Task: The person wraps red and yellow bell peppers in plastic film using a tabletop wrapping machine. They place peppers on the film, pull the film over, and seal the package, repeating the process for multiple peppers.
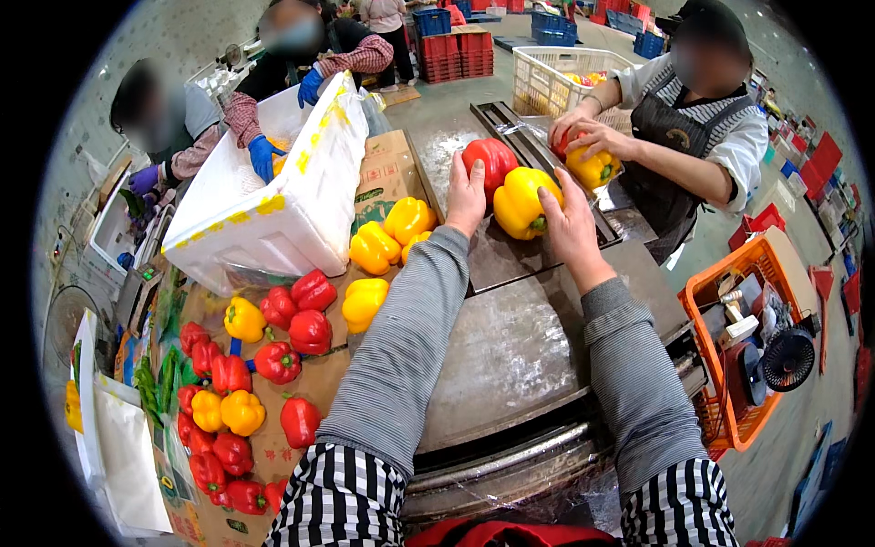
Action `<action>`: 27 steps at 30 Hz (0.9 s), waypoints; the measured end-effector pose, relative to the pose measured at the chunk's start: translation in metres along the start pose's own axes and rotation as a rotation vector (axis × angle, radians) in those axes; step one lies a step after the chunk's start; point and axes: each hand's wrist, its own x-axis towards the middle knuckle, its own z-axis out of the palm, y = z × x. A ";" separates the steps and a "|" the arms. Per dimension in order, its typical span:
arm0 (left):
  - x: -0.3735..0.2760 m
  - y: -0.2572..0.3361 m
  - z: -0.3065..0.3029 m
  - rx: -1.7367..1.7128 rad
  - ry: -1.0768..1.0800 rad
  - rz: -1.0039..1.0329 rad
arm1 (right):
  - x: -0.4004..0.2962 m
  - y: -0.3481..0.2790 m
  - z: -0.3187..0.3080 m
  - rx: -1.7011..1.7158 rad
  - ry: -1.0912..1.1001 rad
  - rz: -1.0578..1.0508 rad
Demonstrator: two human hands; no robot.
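A red bell pepper (491, 166) and a yellow bell pepper (521, 204) sit side by side between my hands, over the metal worktop (502, 335). My left hand (467, 196) presses on the red one from the left, fingers pointing away from me. On the other side, my right hand (571, 229) grips the yellow one, whose green stem faces me. Whether the pair rests on the metal or is lifted slightly, I cannot tell. Several yellow peppers (374, 247) lie left of my left forearm, and many red peppers (279, 362) spread over the cardboard (287, 472) nearer me.
Across the worktop, a co-worker's hands (593, 140) hold a red and a yellow pepper. A white foam box (273, 232) stands at left, with another person's gloved hands (263, 157) in it. An orange crate (745, 431) of tools is at right; a white crate (530, 75) stands behind.
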 end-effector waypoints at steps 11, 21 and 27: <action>-0.047 0.088 -0.077 -0.145 -0.196 0.075 | 0.015 0.050 -0.004 -0.517 -0.020 -0.512; -0.333 0.161 -0.325 0.332 -0.035 -0.088 | -0.007 -0.050 -0.005 0.639 -0.158 -0.106; -0.364 0.159 -0.411 0.444 -0.002 -0.403 | -0.076 -0.173 -0.011 0.184 -0.508 -0.621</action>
